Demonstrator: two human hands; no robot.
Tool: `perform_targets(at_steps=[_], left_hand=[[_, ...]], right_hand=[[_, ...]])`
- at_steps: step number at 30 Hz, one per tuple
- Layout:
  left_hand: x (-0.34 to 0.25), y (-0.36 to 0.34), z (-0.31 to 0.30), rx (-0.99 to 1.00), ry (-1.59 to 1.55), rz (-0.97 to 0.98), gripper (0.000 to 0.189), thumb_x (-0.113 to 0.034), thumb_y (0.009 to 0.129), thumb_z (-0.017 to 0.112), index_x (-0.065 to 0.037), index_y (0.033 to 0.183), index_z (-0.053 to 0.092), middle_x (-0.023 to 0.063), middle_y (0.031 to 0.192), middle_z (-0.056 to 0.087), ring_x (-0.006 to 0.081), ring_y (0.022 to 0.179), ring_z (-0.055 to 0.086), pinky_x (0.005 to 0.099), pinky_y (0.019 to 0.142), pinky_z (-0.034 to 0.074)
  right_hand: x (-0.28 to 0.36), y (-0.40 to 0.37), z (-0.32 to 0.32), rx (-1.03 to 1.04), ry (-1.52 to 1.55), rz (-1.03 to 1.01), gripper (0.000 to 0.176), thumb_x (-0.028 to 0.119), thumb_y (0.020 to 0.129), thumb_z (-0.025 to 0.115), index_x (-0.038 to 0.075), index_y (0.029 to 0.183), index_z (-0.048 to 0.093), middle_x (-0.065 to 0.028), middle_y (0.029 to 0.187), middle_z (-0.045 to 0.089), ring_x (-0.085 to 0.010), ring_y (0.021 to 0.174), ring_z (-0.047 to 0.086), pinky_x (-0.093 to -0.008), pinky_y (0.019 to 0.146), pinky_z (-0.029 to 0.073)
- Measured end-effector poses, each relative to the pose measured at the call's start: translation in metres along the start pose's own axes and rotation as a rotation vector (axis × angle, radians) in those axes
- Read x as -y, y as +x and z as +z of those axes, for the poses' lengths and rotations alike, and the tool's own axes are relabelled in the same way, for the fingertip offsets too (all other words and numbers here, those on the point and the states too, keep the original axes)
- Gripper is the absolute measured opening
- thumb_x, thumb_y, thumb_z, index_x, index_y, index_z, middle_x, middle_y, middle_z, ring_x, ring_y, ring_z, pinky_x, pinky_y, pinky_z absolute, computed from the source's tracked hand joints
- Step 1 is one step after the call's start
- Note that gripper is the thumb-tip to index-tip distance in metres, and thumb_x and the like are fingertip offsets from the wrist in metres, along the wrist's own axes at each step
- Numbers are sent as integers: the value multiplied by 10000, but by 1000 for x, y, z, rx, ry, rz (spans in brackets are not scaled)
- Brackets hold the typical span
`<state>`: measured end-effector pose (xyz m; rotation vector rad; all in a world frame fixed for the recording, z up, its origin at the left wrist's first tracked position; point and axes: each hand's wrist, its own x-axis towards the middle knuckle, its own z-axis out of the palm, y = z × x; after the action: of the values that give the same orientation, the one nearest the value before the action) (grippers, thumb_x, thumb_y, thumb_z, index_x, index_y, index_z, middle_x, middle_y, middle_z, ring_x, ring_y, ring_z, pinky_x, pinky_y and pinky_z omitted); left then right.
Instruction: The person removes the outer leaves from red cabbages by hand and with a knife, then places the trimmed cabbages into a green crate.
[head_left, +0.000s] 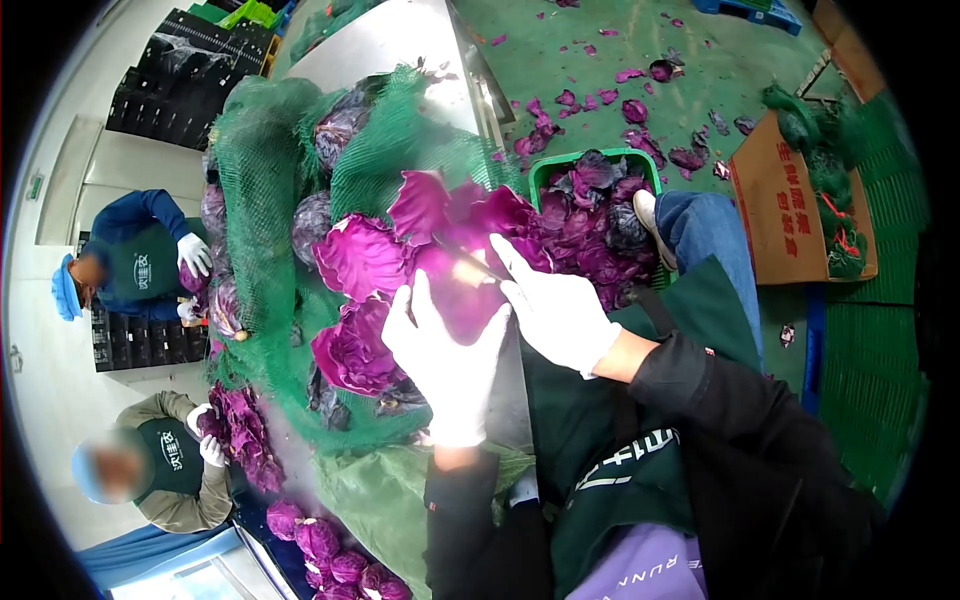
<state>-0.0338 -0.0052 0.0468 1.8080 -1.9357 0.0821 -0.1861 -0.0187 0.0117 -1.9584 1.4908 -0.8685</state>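
Note:
Both my hands wear white gloves and meet around a blurred purple cabbage point(462, 305) above the metal table. My left hand point(440, 365) cups the cabbage from below, with its fingers spread around it. My right hand point(555, 305) is closed at the cabbage's right side, around something slim that is too blurred to name. Loose cabbage leaves point(362, 255) lie just left of my hands, on green netting point(258, 200). Below them is a curled purple leaf cluster point(355, 350).
A green crate point(648, 170) of leaves stands right of the table. Beyond it is a cardboard box point(775, 205) with netting. Leaf scraps lie on the floor. Two co-workers point(135, 255) handle cabbages across the table. Several cabbages point(318, 540) sit at the bottom.

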Motion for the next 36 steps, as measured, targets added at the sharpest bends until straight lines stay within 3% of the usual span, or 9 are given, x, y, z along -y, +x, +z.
perform_targets(at_steps=[8,10,11,26,30,31,32,35,36], left_hand=[[-13,3,3,-5,87,-30,909,-445,693,841,-40,1414,463,245,1339,468,403,1248,427,524,1034,370],[-10,5,3,-18,74,-11,903,-452,700,836,-37,1410,466,244,1338,468,402,1246,427,523,1032,371],[-9,4,2,-24,73,-8,903,-461,700,836,-32,1405,470,240,1337,468,400,1241,429,521,1028,374],[-27,3,11,-50,201,-44,879,-521,726,786,-111,1433,463,197,1344,482,395,1238,433,534,970,402],[-28,-18,12,-99,200,3,881,-524,729,792,-76,1417,473,230,1331,481,405,1237,431,535,1011,388],[-21,-27,16,-149,179,17,899,-516,716,809,-59,1413,472,236,1330,476,407,1240,428,531,1019,383],[-16,-33,21,-195,155,15,918,-508,702,826,-43,1409,471,242,1328,472,409,1243,425,528,1027,379],[-7,-29,5,-131,22,-33,950,-387,644,902,-16,1397,457,242,1332,461,405,1232,434,508,1046,360],[-2,-26,4,-142,-23,-23,957,-342,628,917,-11,1392,446,236,1332,467,399,1231,441,498,1048,352]], right_hand=[[-8,25,-8,-77,-196,-272,531,242,951,505,48,1440,430,-166,869,679,-310,678,664,-404,599,529],[-11,31,-19,159,-162,-102,561,202,888,520,70,1431,468,-167,976,685,-297,708,670,-387,628,546],[-18,32,-17,84,-166,-196,562,186,885,528,-6,1409,464,-108,779,665,-282,689,666,-383,592,527],[-24,25,6,-98,45,13,450,299,1006,448,143,1428,480,-174,796,681,-360,681,662,-436,682,533],[-62,46,6,-81,516,346,374,206,1030,403,32,1333,539,-204,1209,623,-302,1089,624,-360,897,486],[-80,46,37,-343,304,102,365,230,1040,414,21,1297,566,-169,1086,661,-313,963,633,-360,863,486],[-67,47,28,-235,421,236,369,262,1048,428,21,1285,577,-126,969,663,-237,769,605,-344,745,491],[-67,50,19,-188,532,199,365,302,1048,463,19,1232,601,-75,846,638,-101,597,491,-284,586,451],[-71,53,21,-206,419,141,359,297,1045,450,24,1227,597,-101,887,659,-172,667,559,-315,648,475]])
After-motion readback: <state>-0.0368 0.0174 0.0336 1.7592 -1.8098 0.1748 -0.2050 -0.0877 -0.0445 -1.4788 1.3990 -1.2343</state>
